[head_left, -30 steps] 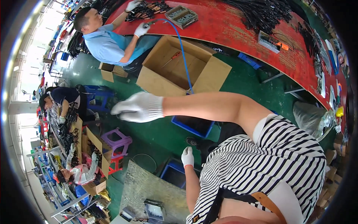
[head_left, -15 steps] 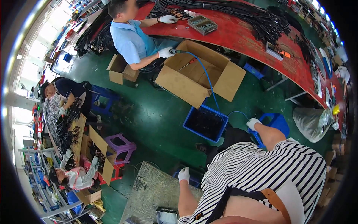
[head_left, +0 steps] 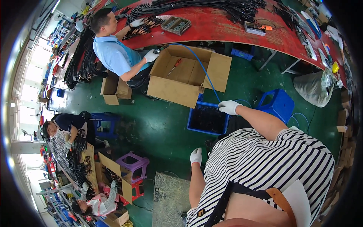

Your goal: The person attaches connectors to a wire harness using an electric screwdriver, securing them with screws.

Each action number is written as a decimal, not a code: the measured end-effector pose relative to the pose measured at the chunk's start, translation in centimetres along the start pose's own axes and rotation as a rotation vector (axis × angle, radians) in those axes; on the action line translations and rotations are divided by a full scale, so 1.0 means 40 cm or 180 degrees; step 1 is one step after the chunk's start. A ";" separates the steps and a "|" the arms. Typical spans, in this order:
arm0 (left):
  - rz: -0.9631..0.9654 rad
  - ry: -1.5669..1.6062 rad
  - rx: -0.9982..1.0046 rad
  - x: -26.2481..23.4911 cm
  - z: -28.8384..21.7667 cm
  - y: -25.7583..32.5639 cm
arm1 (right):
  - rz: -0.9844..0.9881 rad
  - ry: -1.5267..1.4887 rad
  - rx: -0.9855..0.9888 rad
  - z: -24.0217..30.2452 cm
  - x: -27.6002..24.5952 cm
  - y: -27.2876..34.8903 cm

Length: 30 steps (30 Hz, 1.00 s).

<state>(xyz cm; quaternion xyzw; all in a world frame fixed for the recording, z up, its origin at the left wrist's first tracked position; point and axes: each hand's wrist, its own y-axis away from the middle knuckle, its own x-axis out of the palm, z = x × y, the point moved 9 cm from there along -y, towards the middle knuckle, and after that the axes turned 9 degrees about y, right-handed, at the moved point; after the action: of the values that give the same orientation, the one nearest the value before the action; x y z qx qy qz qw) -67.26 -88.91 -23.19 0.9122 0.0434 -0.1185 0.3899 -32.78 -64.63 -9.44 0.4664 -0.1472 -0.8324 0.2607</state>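
The right hand (head_left: 229,107), gloved, rested with loosely curled fingers on the near rim of the blue crate (head_left: 207,119), clamped on nothing, while the left hand (head_left: 196,156) hung open and empty over the green floor (head_left: 159,125) beside it. The plastic crate, full of dark parts, probably handled stiff and heavy, best gripped by opposite rims. Beyond both hands stood an open cardboard box (head_left: 185,75) and the long red bench (head_left: 219,26).

A factory assembly floor: a long red table (head_left: 227,26) strewn with black cable bundles (head_left: 211,5), open cardboard boxes (head_left: 185,75), and gloved workers on a green painted floor (head_left: 159,125).
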 end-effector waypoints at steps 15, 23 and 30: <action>0.0400 -0.0793 -0.0538 0.046 0.139 0.067 | -0.0110 -0.0152 0.1891 -0.566 0.001 0.447; -0.0035 0.0015 -0.0681 0.199 0.032 0.097 | -0.2589 -0.1669 0.2180 -0.790 -0.272 0.459; -0.0313 0.0167 -0.0980 0.530 -0.049 0.130 | -0.0986 -0.1204 0.0225 -0.663 -0.635 0.094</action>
<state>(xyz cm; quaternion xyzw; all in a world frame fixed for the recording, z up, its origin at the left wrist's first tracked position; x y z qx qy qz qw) -45.49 -91.37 -23.53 0.8411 0.1158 -0.1056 0.5176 1.86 -53.24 -3.65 0.3281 -0.1492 -0.9292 0.0813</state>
